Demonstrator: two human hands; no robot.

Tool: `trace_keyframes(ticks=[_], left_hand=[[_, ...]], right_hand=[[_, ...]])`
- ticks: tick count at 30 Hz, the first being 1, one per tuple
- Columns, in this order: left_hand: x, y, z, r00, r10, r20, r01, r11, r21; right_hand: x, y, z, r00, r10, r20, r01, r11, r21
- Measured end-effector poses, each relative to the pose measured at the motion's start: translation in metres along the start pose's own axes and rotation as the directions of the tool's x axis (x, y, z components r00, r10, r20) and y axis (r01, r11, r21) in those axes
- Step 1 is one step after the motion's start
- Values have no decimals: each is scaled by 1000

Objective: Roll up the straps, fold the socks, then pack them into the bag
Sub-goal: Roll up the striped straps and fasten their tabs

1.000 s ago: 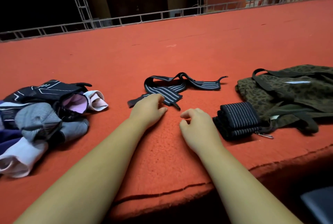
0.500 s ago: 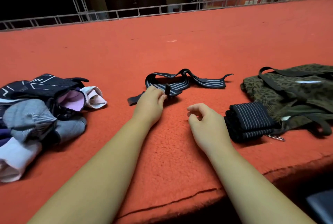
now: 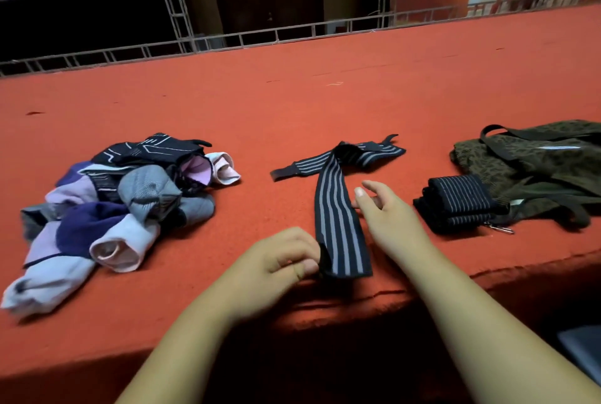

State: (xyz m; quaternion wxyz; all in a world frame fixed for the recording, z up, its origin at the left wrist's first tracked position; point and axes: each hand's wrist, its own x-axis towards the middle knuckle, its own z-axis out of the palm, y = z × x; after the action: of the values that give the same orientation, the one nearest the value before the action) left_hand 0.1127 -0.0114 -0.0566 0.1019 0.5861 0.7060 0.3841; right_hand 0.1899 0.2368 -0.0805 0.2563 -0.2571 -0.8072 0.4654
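strap (image 3: 338, 218) end now lies at the near edge of the red mat (image 3: 292, 104), pinched in your left hand (image 3: 276, 260); half a second ago it sat back in the tangle, so a length is drawn straight toward you, ready, i'd judge, for rolling. your right hand (image 3: 387, 218) hovers loose-fingered, holding nothing, just beside that length. beyond, the rest stays looped, with the rolled strap (image 3: 458, 205) and bag (image 3: 533, 172) to the right and the socks (image 3: 113, 208) to the left.
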Motion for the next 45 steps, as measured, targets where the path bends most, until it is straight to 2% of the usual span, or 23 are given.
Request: trace_keyframes(ticks=[3,5,7,9,11,13,14,16,18,23,26,30,33,36,38,40,45], left_hand=[[-26,14,10,992,-6,124,27,985,-170],[-34,17,8,982,-11,190,54,974,-220],[-36,14,1,986,-34,163,75,966,-249],[-33,4,-3,993,-110,46,118,964,-239],[-25,-8,-1,958,-270,-101,240,940,-242],[-12,-18,0,883,-432,-184,363,876,-316],[-4,-24,0,856,-466,-223,389,865,-316],[15,-36,-2,848,-436,-299,387,897,-211],[34,-41,-3,872,-380,-309,363,925,-115],[76,-46,1,897,-405,-177,385,913,-133],[88,-57,7,902,-412,-132,380,900,-212],[88,-66,9,898,-435,-65,423,894,-145],[80,-53,9,856,-500,-128,418,818,-395],[66,-25,2,815,-575,-72,426,679,-598],[50,-9,-4,840,-542,4,445,685,-576],[36,0,-10,863,-500,75,472,744,-474],[15,11,-34,861,-480,167,507,834,-216]], right_hand=[[-12,-8,3,995,4,102,-4,1000,-8],[-19,-7,6,983,-53,175,81,985,-154],[-23,-4,9,960,-107,258,207,893,-401],[-23,-1,11,941,-117,319,272,822,-501],[-23,-3,11,932,-130,339,295,813,-501],[-22,-3,10,932,-134,338,297,817,-495],[-21,-3,9,932,-132,337,292,825,-485],[-20,-2,9,934,-130,332,284,834,-473],[-19,-3,10,937,-129,324,279,836,-472],[-14,-4,10,968,-90,235,198,850,-488],[-10,-3,10,970,-89,226,194,843,-502],[-6,-3,7,974,-91,210,175,887,-428],[-3,-2,3,981,-53,185,111,943,-314],[-4,-6,3,985,-27,173,63,976,-206],[-6,-10,4,987,-25,158,51,985,-164],[-12,-15,7,983,-56,173,81,987,-136],[-25,-22,23,935,-145,325,202,968,-149]])
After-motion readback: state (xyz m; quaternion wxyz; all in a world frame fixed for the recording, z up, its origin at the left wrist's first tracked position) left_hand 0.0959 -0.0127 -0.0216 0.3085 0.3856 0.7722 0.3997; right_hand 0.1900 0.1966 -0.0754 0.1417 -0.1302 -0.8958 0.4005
